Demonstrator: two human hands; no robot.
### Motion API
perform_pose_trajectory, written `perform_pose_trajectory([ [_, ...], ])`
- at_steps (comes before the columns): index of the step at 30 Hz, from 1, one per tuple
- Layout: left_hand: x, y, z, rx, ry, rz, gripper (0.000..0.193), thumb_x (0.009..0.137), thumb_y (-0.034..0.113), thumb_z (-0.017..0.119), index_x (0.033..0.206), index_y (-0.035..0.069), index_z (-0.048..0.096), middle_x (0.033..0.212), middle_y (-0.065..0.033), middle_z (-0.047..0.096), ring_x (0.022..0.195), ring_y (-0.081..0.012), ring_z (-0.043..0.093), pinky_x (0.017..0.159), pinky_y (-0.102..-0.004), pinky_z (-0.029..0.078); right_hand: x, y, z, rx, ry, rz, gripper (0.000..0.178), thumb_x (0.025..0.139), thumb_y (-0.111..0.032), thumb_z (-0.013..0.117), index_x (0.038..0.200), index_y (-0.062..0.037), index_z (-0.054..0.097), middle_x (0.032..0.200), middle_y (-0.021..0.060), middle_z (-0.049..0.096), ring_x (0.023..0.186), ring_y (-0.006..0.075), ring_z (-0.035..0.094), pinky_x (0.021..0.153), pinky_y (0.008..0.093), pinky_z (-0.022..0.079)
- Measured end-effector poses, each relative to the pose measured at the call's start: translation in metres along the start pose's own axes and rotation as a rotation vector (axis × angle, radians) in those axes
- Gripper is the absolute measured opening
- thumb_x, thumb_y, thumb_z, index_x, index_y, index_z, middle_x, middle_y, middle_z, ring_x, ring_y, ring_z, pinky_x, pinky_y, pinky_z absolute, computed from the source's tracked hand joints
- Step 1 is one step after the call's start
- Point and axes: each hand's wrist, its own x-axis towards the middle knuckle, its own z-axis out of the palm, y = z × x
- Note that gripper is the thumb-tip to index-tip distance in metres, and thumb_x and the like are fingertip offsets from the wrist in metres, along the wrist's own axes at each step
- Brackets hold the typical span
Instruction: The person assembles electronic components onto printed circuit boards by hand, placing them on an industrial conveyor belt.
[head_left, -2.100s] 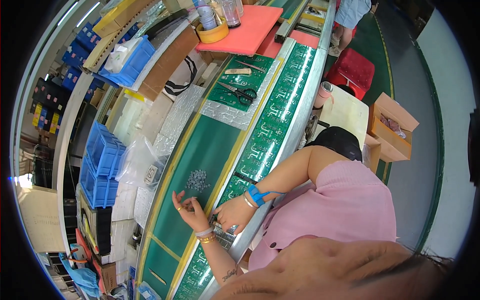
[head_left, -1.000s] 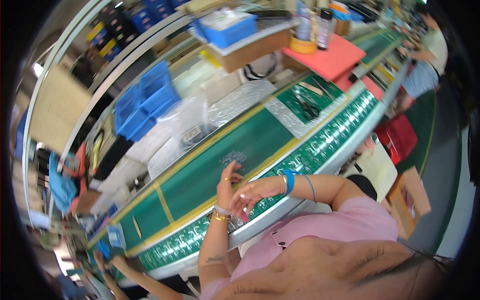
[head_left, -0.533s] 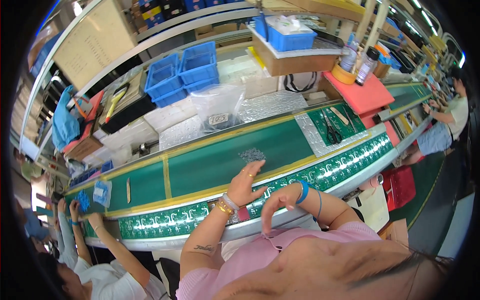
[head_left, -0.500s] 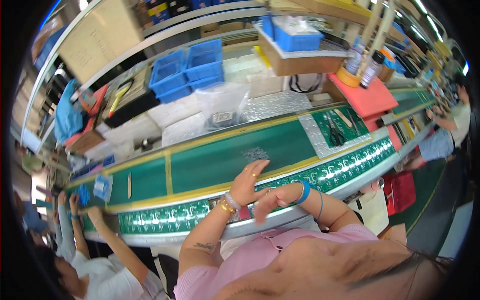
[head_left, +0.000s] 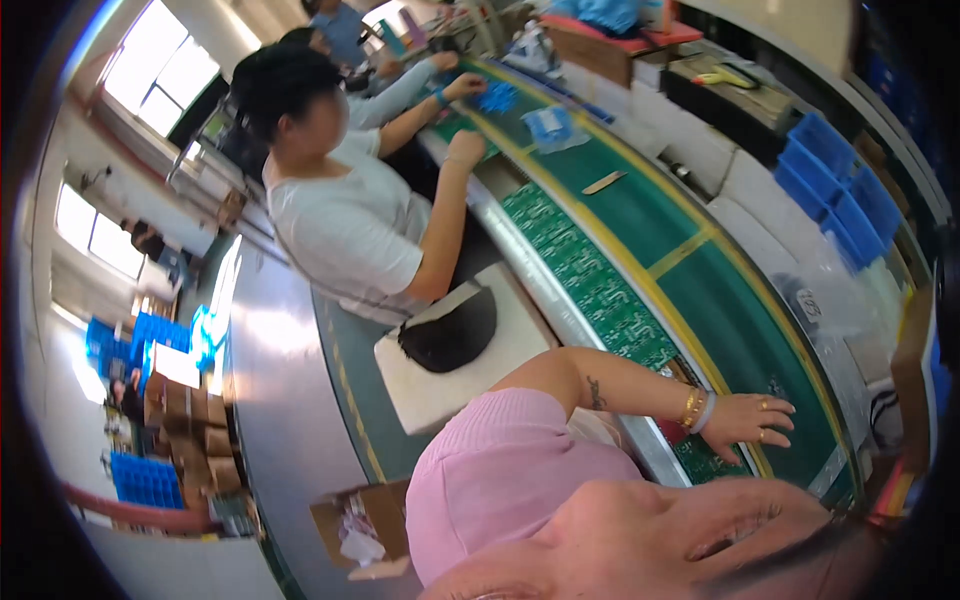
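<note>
We rest our left hand [head_left: 752,421] flat on the green belt surface [head_left: 640,215], fingers [head_left: 778,407] spread apart and holding nothing, at the yellow stripe beside the row of green circuit boards [head_left: 590,285]. Our right hand is out of view. Farther along that row, a co-worker [head_left: 345,215] in white leans a fist [head_left: 466,147] on the surface edge.

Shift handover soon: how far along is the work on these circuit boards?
Done: circuit boards lie in a row along the conveyor belt. In hand: the left hand rests open at the belt edge, holding nothing. Left: which boards are finished cannot be told.
</note>
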Motion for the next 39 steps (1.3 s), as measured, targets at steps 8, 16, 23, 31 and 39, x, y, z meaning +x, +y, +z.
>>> perform_pose_trajectory([
  [8, 0.002, -0.028, 0.025, 0.061, 0.124, 0.138, 0.069, 0.061, 0.032, 0.067, 0.123, 0.013, 0.045, 0.120, -0.0164, 0.043, 0.117, -0.0414, 0.038, 0.089, -0.0516, 0.040, -0.037, 0.006, -0.023, 0.157, 0.633, 0.107, 0.049, 0.086, -0.041, 0.053, 0.119, -0.0055, 0.050, 0.101, 0.0155, 0.059, 0.096, 0.0329, 0.051, 0.076, 0.0461, 0.047],
  [16, 0.002, -0.024, 0.025, 0.043, 0.128, 0.144, 0.067, 0.064, 0.036, 0.067, 0.124, 0.015, 0.046, 0.119, -0.0146, 0.045, 0.117, -0.0403, 0.038, 0.089, -0.0503, 0.040, 0.016, -0.011, -0.002, -0.078, 0.093, -0.141, 0.058, 0.077, -0.050, 0.063, 0.117, -0.0094, 0.052, 0.107, 0.0135, 0.057, 0.098, 0.0328, 0.051, 0.078, 0.0467, 0.048],
  [23, 0.000, -0.031, 0.038, 0.019, 0.054, 0.171, 0.067, 0.065, 0.036, 0.066, 0.125, 0.014, 0.045, 0.118, -0.0148, 0.046, 0.115, -0.0400, 0.039, 0.089, -0.0491, 0.040, -0.031, -0.004, -0.014, 0.009, 0.454, 0.098, 0.063, 0.080, -0.048, 0.060, 0.124, -0.0049, 0.046, 0.106, 0.0174, 0.058, 0.097, 0.0351, 0.055, 0.080, 0.0492, 0.048],
  [31, 0.002, -0.016, 0.022, -0.024, 0.086, 0.135, 0.075, 0.060, 0.032, 0.073, 0.127, 0.012, 0.043, 0.119, -0.0158, 0.045, 0.109, -0.0368, 0.045, 0.087, -0.0463, 0.042, -0.041, -0.009, -0.011, -0.224, 0.307, 0.172, 0.063, 0.086, -0.045, 0.053, 0.130, -0.0023, 0.037, 0.108, 0.0204, 0.057, 0.099, 0.0363, 0.055, 0.082, 0.0484, 0.046],
  [39, 0.000, -0.026, 0.028, 0.050, 0.072, 0.105, 0.078, 0.059, 0.030, 0.075, 0.128, 0.012, 0.042, 0.118, -0.0153, 0.046, 0.106, -0.0365, 0.047, 0.085, -0.0462, 0.042, -0.019, -0.018, 0.008, -0.157, 0.495, 0.202, 0.056, 0.086, -0.044, 0.052, 0.122, -0.0029, 0.043, 0.103, 0.0185, 0.057, 0.093, 0.0317, 0.056, 0.081, 0.0404, 0.047],
])
